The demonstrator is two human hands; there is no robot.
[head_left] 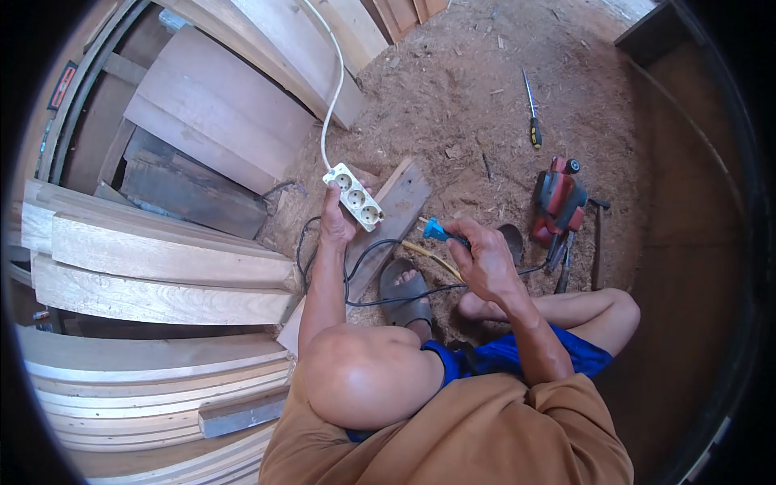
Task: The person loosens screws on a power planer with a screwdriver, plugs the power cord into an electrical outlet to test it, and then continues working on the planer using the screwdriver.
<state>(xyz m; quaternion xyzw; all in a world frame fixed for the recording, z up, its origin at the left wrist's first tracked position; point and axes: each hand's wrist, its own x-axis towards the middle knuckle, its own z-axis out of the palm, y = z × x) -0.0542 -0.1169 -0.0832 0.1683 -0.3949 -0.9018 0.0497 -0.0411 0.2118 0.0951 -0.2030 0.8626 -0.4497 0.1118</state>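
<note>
A white power strip [356, 197] with three round sockets is gripped at its side by my left hand [335, 220]. Its white cable [334, 97] runs up and away toward the stacked boards. Between the fingers of my right hand [485, 260] is a blue plug [435, 229], its prongs pointing left toward the strip but apart from it. A dark cord [380, 302] loops below both hands. An electric planer [558, 204], red and black, rests on the ground to the right.
Planks are stacked [170, 259] along the left side. A wood beam [396, 202] lies under the strip. On the sawdust-covered ground is a screwdriver [531, 109]; a hammer [600, 242] lies beside the planer. A brown panel [687, 242] stands at the right.
</note>
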